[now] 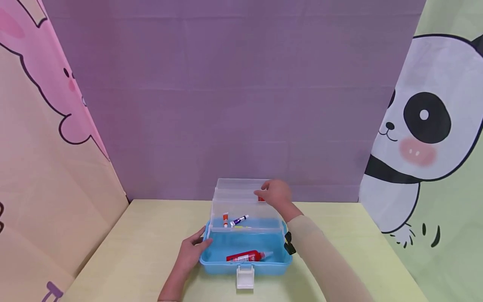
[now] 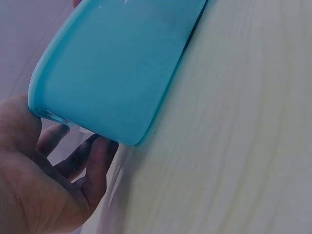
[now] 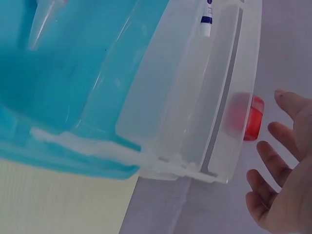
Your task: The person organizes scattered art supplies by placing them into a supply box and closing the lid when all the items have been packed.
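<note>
A blue plastic box (image 1: 219,269) stands open with translucent stepped trays (image 1: 245,209) raised at its back. My left hand (image 1: 190,251) grips the box's left end, thumb at the rim and fingers curled below it in the left wrist view. Over the top tray's right end is my right hand (image 1: 277,193); the right wrist view shows its fingers spread, apart from a small red object (image 3: 255,119) in that tray. A red bottle (image 1: 245,256) with a clear pointed nozzle lies in the box's bottom. An orange-and-white tube (image 1: 225,219) and a dark-blue-and-white tube (image 1: 239,219) lie in a lower tray.
A white latch (image 1: 245,277) hangs from the box's front. The pale wooden table (image 1: 151,235) meets a purple cloth backdrop (image 1: 241,105). Printed cloths flank it, with a pink animal on the left and a panda (image 1: 426,117) on the right.
</note>
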A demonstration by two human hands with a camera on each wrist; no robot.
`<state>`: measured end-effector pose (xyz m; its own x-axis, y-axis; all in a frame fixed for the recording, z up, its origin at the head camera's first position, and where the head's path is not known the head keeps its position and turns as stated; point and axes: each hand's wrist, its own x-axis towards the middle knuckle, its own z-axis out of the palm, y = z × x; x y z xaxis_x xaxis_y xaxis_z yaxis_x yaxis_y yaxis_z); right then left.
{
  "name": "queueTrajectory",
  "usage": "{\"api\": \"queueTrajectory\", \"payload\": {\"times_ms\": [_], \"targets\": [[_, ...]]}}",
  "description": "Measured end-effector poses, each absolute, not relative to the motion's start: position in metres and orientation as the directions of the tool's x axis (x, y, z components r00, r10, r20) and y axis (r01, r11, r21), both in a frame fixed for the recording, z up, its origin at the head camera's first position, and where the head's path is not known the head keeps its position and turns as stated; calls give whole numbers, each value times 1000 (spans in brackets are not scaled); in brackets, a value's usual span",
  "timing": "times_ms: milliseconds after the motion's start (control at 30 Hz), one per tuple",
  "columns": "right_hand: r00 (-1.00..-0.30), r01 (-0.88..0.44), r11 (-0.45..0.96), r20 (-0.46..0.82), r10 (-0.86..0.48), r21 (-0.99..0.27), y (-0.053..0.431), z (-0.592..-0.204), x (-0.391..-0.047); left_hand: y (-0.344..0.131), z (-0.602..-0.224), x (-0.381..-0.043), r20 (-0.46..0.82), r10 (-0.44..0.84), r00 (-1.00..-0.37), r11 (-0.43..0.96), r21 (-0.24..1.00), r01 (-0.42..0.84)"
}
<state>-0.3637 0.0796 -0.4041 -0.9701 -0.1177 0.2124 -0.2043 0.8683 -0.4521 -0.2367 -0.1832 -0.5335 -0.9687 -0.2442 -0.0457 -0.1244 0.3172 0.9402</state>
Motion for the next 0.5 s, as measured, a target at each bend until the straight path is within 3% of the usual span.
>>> {"api": "queueTrajectory", "payload": {"times_ms": [333,500], "targets": [[-968,-171,940,230,-104,-296,65,-405,-361,-184,-533,-237,-43,-244,-969,319,940,-122],[-972,-157,933,219,-87,-325,66,-408,-363,-183,-533,-237,-46,-246,-968,328,936,-128]]}}
